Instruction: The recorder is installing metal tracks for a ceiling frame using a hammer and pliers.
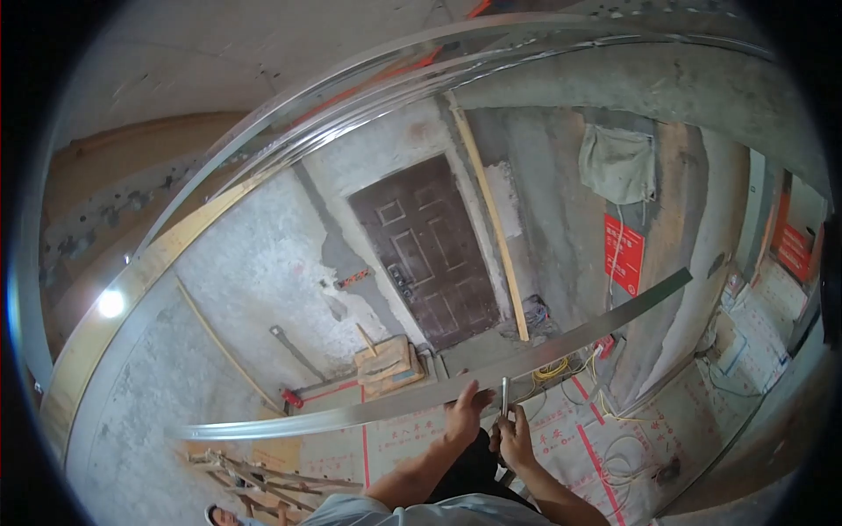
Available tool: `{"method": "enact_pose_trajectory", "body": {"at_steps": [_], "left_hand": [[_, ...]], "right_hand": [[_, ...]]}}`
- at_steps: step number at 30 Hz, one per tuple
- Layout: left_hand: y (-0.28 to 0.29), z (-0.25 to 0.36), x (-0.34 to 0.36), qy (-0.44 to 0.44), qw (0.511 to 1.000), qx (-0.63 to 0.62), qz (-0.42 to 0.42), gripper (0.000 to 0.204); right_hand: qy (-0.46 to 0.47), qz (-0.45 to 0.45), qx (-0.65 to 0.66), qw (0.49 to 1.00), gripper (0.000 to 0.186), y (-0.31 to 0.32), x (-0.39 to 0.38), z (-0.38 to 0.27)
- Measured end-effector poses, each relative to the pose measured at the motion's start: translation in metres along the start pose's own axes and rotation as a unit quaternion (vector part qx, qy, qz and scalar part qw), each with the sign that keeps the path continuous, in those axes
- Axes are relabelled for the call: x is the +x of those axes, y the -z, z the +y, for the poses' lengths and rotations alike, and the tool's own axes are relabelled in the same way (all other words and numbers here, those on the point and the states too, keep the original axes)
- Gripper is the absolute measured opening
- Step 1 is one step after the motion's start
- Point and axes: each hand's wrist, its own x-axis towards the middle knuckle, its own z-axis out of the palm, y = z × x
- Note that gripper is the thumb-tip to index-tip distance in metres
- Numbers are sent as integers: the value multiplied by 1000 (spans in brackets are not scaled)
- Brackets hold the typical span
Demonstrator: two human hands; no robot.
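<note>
A long, shiny metal channel (579, 337) stretches across the view in front of me, its left end lower than its right. My left hand (465, 416) is at its middle, thumb and fingers against the lower edge, holding it up. Just to the right, my right hand (513, 436) is closed around a silver metal hand tool (504, 394) with a straight upright shaft. Its exact kind cannot be made out, and its lower part is hidden by my fingers. The tool's top stands close to the channel's lower edge.
More metal channels (351, 96) and a wooden strip (210, 209) run overhead. A brown panelled door (425, 250) and a leaning wooden batten (491, 219) stand ahead. Yellow cable (553, 372) lies on the covered floor. At lower left are a wooden trestle (254, 478) and another person (226, 515) in a light helmet.
</note>
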Motion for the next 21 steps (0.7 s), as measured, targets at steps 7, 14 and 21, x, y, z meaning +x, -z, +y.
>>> {"method": "enact_pose_trajectory", "body": {"at_steps": [7, 14, 21], "left_hand": [[-32, 16, 3, -63, 997, 27, 32, 25], [-1, 26, 10, -40, 998, -4, 39, 33], [26, 48, 51, -83, 994, 38, 66, 19]], "right_hand": [[34, 85, -81, 992, 18, 4, -1, 18], [-24, 145, -226, 963, 18, 117, -64, 110], [-173, 302, -534, 770, 24, 311, -232, 209]]}}
